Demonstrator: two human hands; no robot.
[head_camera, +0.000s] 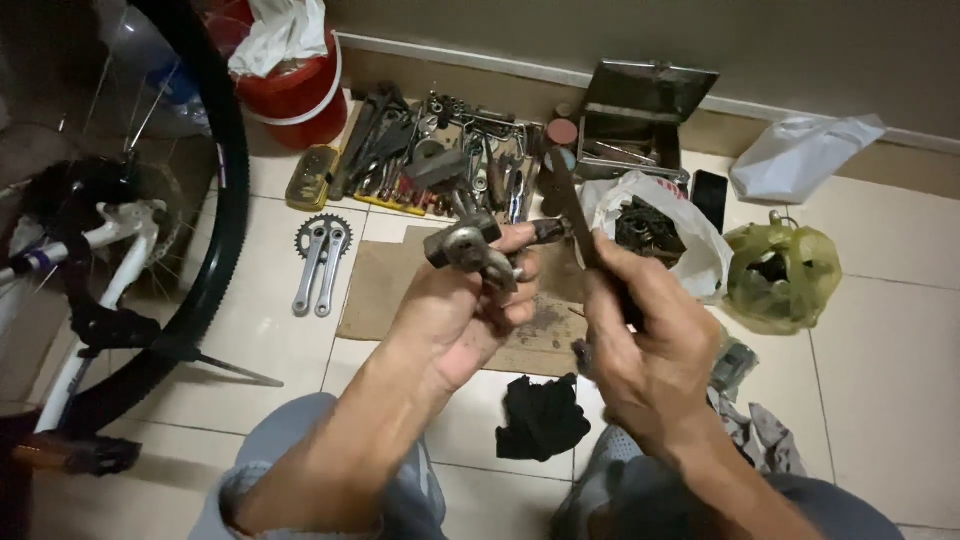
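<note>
My left hand (455, 305) grips a greasy grey metal bicycle part (468, 245), a rounded piece with a short arm sticking out to the right. My right hand (640, 340) is closed around the handle of a long flat dark tool (568, 205) whose blade points up and left, its tip beside the metal part. Both hands are raised above a stained sheet of cardboard (385, 290) on the tiled floor. My knees in grey trousers frame the bottom of the view.
A pile of wrenches and tools (440, 155) lies beyond the cardboard, beside an open metal box (640, 110). A crank set (320, 262), bicycle wheel (215, 200), red bucket (300, 95), white bag of parts (660, 225), green bag (782, 275) and black rag (540, 418) surround me.
</note>
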